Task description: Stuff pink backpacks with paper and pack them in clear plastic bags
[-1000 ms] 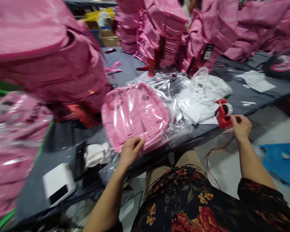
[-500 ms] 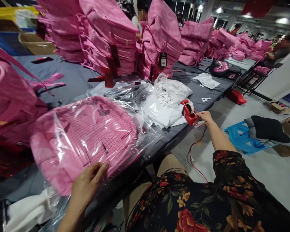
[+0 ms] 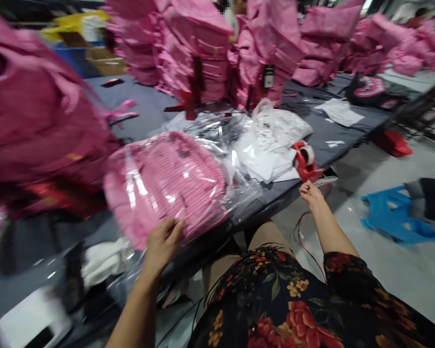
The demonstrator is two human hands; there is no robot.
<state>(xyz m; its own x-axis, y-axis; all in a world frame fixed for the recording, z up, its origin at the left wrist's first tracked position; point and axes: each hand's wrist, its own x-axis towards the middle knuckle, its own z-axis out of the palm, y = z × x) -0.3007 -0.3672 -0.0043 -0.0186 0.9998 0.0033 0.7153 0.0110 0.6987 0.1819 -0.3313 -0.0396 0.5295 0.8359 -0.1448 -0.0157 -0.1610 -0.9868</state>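
A pink backpack (image 3: 166, 179) lies inside a clear plastic bag (image 3: 132, 186) near the front edge of the table. At its near side, my left hand (image 3: 165, 241) is closed, thumb against curled fingers, gripping the plastic. Out to the right, my right hand (image 3: 311, 192) is pinched closed just in front of the red tape dispenser (image 3: 306, 166), which carries a pale roll. Whatever lies between those fingertips is too small and blurred to make out. White paper sheets (image 3: 263, 162) lie between the backpack and the dispenser.
Stacks of pink backpacks (image 3: 194, 53) line the table's far side. A large pink backpack (image 3: 32, 111) stands at left. Behind the papers sits a clear bag of small labels (image 3: 279, 128). A white device (image 3: 32, 319) is at lower left, a blue stool (image 3: 398, 212) on the floor at right.
My right hand has come slightly away from the dispenser, toward my body, with fingers pinched. My left hand stays at the bagged backpack. The whole view has swung left.
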